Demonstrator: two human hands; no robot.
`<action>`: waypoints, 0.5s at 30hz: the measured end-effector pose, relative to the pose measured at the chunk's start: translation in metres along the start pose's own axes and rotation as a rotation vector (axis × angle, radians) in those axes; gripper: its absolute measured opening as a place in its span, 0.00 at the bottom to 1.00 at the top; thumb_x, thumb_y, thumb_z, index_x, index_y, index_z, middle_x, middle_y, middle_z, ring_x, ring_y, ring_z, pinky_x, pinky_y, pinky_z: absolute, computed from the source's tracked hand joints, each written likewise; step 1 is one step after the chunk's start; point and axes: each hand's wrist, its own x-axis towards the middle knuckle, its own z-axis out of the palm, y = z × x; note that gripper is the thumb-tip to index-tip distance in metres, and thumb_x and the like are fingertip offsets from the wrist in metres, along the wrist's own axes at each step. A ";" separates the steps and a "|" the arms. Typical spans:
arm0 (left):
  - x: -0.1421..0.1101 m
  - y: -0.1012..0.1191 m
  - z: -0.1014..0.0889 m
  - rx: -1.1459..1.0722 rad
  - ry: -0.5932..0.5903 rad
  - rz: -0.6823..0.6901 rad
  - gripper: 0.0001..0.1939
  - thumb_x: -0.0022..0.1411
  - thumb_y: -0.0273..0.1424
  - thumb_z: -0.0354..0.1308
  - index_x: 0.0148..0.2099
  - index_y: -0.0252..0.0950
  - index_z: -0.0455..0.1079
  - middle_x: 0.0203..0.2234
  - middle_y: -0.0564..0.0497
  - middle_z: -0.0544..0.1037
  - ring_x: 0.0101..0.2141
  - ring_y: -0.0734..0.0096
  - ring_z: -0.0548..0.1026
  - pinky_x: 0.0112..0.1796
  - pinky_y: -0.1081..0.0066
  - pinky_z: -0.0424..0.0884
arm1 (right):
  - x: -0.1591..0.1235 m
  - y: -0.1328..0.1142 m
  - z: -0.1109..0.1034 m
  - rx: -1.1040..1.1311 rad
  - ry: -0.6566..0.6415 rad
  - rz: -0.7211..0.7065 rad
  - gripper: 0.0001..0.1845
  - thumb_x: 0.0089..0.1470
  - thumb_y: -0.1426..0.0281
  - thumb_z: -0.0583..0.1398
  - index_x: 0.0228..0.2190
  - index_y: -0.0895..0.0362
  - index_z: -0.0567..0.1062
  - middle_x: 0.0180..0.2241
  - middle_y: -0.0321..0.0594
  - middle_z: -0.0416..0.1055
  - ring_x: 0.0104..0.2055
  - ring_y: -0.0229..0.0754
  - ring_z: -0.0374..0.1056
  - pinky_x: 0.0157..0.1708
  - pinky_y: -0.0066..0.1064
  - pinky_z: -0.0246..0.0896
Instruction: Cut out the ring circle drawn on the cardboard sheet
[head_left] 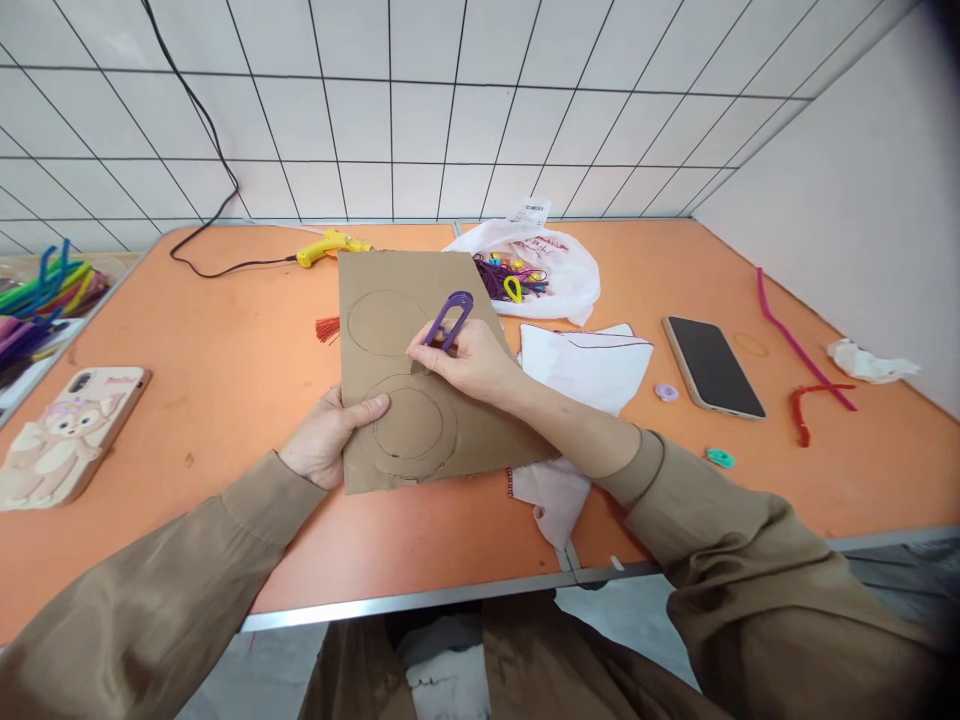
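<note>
A piece of brown cardboard (484, 435) is tilted up over the front of the table, with round outlines drawn on it. Around the lower outlines, dark, rough lines look like cuts. My left hand (330, 435) grips the cardboard's left edge, thumb on its face and fingers behind. In my right hand (480, 358) is a purple utility knife (459, 305), pinched near its lower end. The knife's tip points down at the cardboard between the upper and lower circles; my fingers partly hide it.
Behind the cardboard lie a yellow glue gun (322, 247) with a black cord and a white plastic bag (574, 275) of cords and beads. White cloth (585, 370) lies under my right forearm. Phones (712, 365) and pipe cleaners (799, 335) are around.
</note>
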 end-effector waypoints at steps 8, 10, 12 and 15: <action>-0.001 0.001 0.003 -0.033 -0.006 0.002 0.19 0.47 0.20 0.69 0.44 0.28 0.75 0.35 0.39 0.83 0.33 0.56 0.82 0.39 0.60 0.80 | 0.000 -0.005 0.003 -0.037 -0.022 -0.010 0.08 0.54 0.69 0.58 0.27 0.59 0.74 0.29 0.39 0.75 0.32 0.40 0.69 0.37 0.31 0.61; -0.001 0.000 0.003 -0.029 -0.006 0.003 0.20 0.47 0.20 0.69 0.45 0.28 0.75 0.36 0.39 0.83 0.34 0.56 0.82 0.39 0.60 0.80 | 0.000 -0.002 0.004 -0.002 0.000 0.005 0.08 0.54 0.68 0.58 0.28 0.59 0.74 0.29 0.39 0.75 0.32 0.39 0.69 0.36 0.31 0.61; -0.001 0.000 0.003 -0.023 -0.004 0.007 0.20 0.48 0.20 0.69 0.45 0.28 0.74 0.36 0.39 0.83 0.34 0.56 0.82 0.40 0.60 0.80 | 0.000 0.000 0.006 0.034 0.026 0.026 0.09 0.54 0.67 0.58 0.28 0.59 0.75 0.29 0.39 0.75 0.32 0.39 0.69 0.35 0.30 0.60; -0.001 0.000 0.002 -0.013 -0.006 0.007 0.20 0.48 0.21 0.69 0.46 0.28 0.75 0.36 0.39 0.83 0.34 0.56 0.82 0.40 0.60 0.80 | 0.000 0.001 0.007 0.033 0.028 0.025 0.10 0.53 0.66 0.58 0.28 0.60 0.75 0.28 0.39 0.74 0.32 0.39 0.68 0.35 0.30 0.60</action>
